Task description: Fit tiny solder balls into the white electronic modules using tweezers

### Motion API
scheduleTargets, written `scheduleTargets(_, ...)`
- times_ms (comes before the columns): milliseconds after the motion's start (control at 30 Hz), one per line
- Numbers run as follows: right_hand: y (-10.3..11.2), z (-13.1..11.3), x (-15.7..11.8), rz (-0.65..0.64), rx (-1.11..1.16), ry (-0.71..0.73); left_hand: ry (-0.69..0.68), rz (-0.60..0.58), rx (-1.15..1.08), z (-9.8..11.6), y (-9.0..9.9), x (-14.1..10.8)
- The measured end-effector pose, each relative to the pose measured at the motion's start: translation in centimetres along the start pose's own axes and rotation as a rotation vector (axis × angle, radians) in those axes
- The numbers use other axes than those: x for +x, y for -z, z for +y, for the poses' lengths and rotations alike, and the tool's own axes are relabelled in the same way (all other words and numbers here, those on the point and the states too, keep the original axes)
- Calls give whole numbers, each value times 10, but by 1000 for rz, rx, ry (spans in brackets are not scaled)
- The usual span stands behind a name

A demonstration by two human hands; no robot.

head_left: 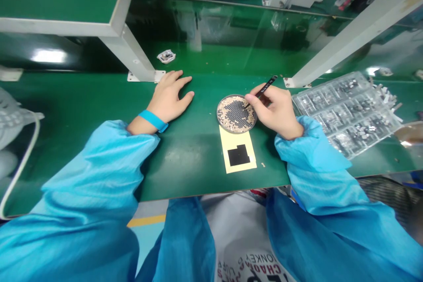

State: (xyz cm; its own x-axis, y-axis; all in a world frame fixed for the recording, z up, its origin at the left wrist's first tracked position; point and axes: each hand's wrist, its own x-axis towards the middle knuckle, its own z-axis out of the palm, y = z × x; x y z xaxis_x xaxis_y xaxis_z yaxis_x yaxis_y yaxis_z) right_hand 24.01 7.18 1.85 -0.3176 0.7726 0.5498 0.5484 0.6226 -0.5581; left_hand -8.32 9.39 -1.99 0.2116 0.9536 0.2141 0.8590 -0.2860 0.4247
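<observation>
Black tweezers are pinched in my right hand, their tip pointing down at a round dish. Many small beige pieces lie around the dish's edge, and its middle shows a dark dotted surface. Under the dish's near side sticks out a pale yellow card with a black rectangular patch. My left hand rests on the green table with fingers spread, holding nothing, a blue band at its wrist. Whether the tweezers grip a piece is too small to tell.
A clear compartment box of small parts stands right of my right hand. White metal posts rise from the table on both sides. A small white part lies beyond my left hand. A white cable hangs at far left.
</observation>
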Motion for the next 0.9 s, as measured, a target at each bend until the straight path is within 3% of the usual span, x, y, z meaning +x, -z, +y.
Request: scheduleTargets(900,0,-2,0,-22,26,-20,-15,17,11,-3,-2,1)
